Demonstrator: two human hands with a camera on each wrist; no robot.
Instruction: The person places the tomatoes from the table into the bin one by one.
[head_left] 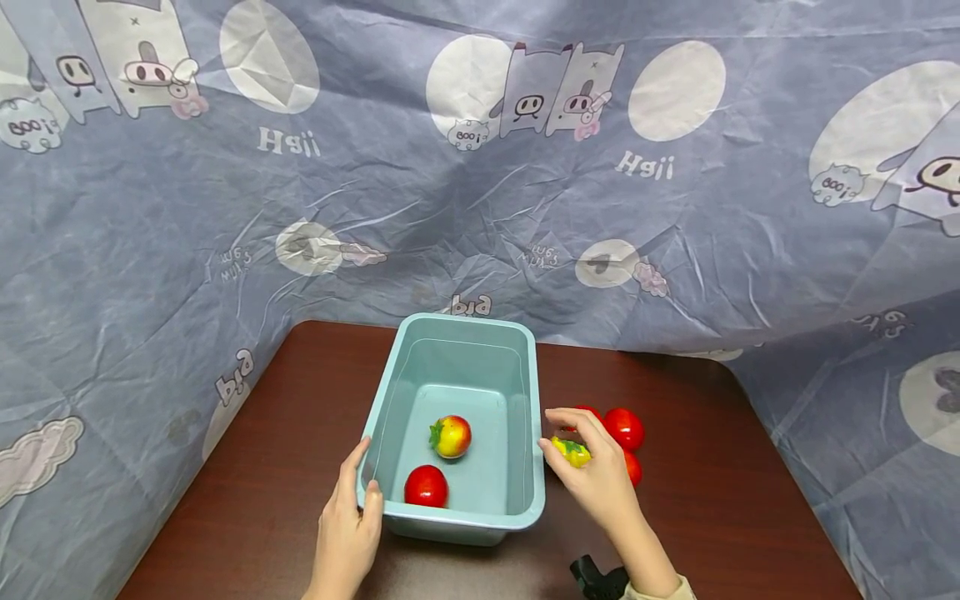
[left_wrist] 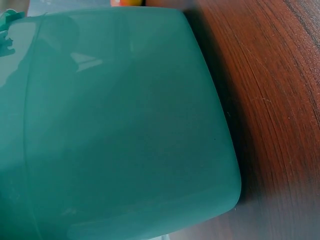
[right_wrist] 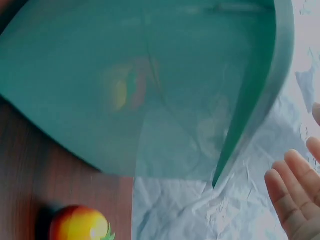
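Head view: the left hand (head_left: 347, 533) grips the near-left corner of the teal tub (head_left: 525, 400), thumb hooked over the rim. At three o'clock from the tub, the right hand (head_left: 596, 475) lies relaxed with straight fingers, a yellow-red fruit (head_left: 572, 452) under its fingertips. Red tomatoes (head_left: 624, 428) sit at one o'clock from that hand.
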